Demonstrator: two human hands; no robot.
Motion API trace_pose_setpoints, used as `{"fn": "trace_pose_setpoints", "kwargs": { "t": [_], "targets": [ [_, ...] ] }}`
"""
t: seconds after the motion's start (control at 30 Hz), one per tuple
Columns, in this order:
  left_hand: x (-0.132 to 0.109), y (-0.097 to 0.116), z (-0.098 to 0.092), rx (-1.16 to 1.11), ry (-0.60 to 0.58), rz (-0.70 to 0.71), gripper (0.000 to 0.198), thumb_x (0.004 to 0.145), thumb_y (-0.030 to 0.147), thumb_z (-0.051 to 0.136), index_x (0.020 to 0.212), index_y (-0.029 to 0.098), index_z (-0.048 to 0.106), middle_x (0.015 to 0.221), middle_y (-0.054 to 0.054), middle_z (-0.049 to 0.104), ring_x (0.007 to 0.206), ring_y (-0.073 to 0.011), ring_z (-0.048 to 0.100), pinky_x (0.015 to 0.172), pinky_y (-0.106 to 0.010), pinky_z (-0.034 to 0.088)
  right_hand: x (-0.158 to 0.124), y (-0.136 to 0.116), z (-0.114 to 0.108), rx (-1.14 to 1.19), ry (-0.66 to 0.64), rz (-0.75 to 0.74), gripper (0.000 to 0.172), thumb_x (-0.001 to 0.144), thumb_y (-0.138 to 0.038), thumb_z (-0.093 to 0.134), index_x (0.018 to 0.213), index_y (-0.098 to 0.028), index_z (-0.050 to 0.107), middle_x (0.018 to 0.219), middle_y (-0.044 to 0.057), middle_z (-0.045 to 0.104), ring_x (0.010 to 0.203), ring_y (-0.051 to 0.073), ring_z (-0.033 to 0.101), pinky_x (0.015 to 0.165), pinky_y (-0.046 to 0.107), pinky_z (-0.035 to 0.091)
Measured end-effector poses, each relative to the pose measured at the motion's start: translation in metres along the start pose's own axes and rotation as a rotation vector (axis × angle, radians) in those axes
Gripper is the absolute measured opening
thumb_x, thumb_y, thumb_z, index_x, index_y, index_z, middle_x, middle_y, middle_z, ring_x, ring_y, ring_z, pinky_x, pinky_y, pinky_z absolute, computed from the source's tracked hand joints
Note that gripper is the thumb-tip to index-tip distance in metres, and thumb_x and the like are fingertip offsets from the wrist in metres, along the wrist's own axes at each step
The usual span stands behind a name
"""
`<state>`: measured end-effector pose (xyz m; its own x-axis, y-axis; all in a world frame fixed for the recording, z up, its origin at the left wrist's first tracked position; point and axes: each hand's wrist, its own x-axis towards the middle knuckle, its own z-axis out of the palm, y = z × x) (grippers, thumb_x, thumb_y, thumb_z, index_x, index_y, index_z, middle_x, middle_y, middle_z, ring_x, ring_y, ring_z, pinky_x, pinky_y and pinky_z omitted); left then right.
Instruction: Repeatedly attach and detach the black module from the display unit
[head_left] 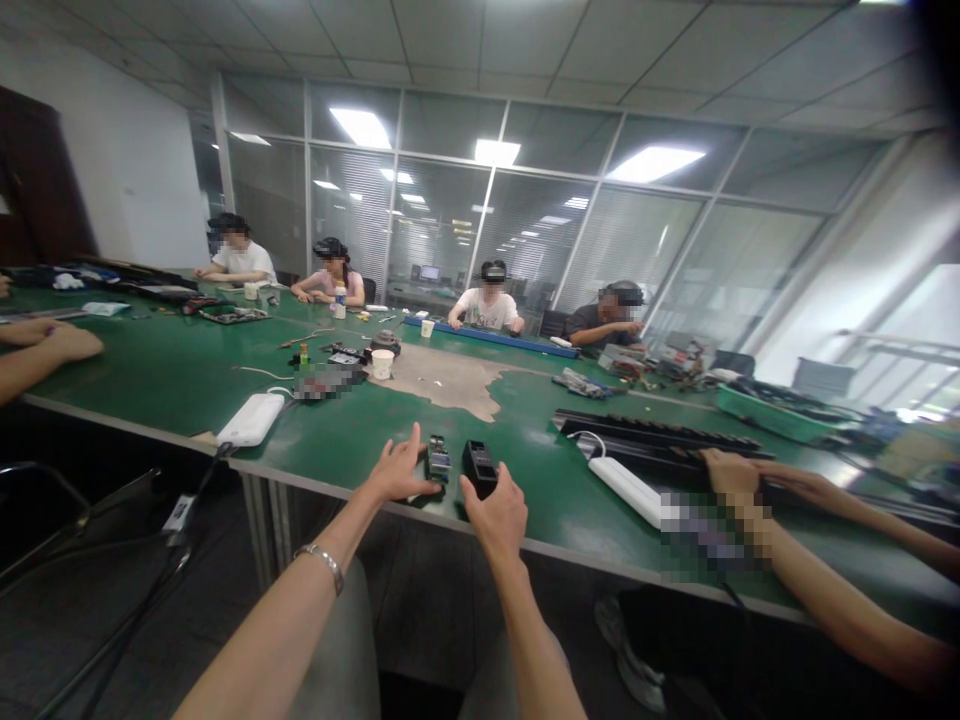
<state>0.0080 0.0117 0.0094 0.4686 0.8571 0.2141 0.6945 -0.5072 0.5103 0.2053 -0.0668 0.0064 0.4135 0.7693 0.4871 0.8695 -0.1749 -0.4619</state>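
Observation:
My left hand [397,470] is spread at the table's near edge, thumb and fingers apart, beside a small silver-and-dark electronic assembly [439,458]. Nothing shows within its grasp. To the right of the assembly lies a black rectangular housing [478,462] with openings in its top. My right hand [499,508] is at the near end of this housing, its thumb on the left and its fingers on the right, apart. Whether the right fingers touch the housing is hard to make out. A silver bracelet [322,567] circles my left wrist.
On the green table [330,450] are white power strips [251,418], a paper cup [382,364], a worn patch [442,380] and long black rails [660,435]. A co-worker's hands [731,475] rest at these rails. Several people sit opposite. A green basket [772,415] stands right.

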Motion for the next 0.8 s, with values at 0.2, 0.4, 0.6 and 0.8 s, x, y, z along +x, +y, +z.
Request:
{"fn": "trace_pose_setpoints", "kwargs": {
  "t": [0.2,0.4,0.6,0.8],
  "targets": [
    [-0.001,-0.001,0.002,-0.032,0.049,-0.009,0.136,0.064,0.067,0.068,0.144,0.016,-0.030,0.144,-0.012,0.047,0.139,-0.0305,0.031,0.115,-0.053,0.007,0.007,-0.005,-0.005,0.123,-0.045,0.064,0.052,0.083,-0.050,0.055,0.121,-0.015,0.059,0.106,0.014,0.068,0.102,0.027,0.062,0.087,0.033,0.042],
    [-0.002,-0.002,0.003,-0.067,0.095,0.020,0.138,0.063,0.063,0.071,0.144,0.016,-0.030,0.140,-0.011,0.051,0.136,-0.0316,0.036,0.114,-0.054,0.009,0.015,-0.042,-0.012,0.341,0.041,-0.028,0.053,0.082,-0.056,0.054,0.117,-0.016,0.061,0.104,0.012,0.069,0.096,0.024,0.063,0.083,0.030,0.044],
    [-0.005,-0.001,0.001,-0.074,0.120,0.015,0.130,0.067,0.051,0.072,0.146,0.016,-0.026,0.137,-0.012,0.053,0.132,-0.0315,0.041,0.113,-0.054,0.012,0.009,-0.075,-0.012,0.230,-0.063,-0.009,0.049,0.081,-0.053,0.055,0.112,-0.017,0.063,0.092,0.012,0.070,0.090,0.024,0.065,0.076,0.029,0.045],
    [-0.008,-0.001,0.000,-0.092,0.151,0.051,0.130,0.065,0.046,0.072,0.146,0.015,-0.026,0.130,-0.010,0.058,0.129,-0.0314,0.043,0.112,-0.054,0.015,0.008,-0.088,-0.012,0.055,-0.155,-0.012,0.049,0.080,-0.055,0.054,0.110,-0.017,0.062,0.092,0.014,0.069,0.090,0.026,0.066,0.074,0.032,0.045]
  ]
}}
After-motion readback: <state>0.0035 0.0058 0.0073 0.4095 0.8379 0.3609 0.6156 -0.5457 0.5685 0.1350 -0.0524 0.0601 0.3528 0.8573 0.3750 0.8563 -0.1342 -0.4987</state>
